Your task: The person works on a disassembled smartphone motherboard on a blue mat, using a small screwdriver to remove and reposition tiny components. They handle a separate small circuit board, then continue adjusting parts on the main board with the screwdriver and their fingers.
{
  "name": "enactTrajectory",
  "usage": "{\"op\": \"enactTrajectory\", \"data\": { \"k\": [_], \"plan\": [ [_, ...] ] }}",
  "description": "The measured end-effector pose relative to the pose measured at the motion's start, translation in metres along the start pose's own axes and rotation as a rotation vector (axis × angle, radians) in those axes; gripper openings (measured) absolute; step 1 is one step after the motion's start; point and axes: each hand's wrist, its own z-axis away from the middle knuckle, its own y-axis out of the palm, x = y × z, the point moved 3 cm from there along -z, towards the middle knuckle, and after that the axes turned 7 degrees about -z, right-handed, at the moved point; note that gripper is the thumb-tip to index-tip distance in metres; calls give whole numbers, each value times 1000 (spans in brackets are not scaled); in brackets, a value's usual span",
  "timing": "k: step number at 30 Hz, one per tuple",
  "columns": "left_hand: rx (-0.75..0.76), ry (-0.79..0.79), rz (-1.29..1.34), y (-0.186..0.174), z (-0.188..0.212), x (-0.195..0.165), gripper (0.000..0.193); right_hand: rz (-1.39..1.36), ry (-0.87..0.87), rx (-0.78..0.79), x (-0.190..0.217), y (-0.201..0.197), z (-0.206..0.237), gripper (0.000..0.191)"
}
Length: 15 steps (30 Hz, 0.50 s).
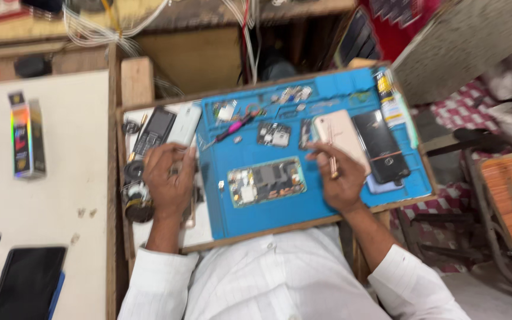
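Two hands over the bench: left hand, right hand. One blue rubber work mat, one opened phone body with bare circuitry, one rose-gold back cover, one glossy black phone, one pink-handled screwdriver.

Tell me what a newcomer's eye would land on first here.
The bright blue repair mat fills the middle of the bench, with an opened phone showing its circuit board at its centre. The right hand holds a thin tool beside a pale phone back cover, while the left hand rests on small parts at the mat's left edge.
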Motion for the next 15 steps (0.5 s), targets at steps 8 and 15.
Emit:
{"op": "enactTrajectory", "data": {
  "k": [8, 15],
  "plan": [
    [158, 98, -32, -8, 5, -13, 15, -185, 1, -84, -7, -1, 14, 27],
    [405, 195, -148, 13, -10, -24, 16, -168, -29, -42, -9, 0, 12, 28]
  ]
}}
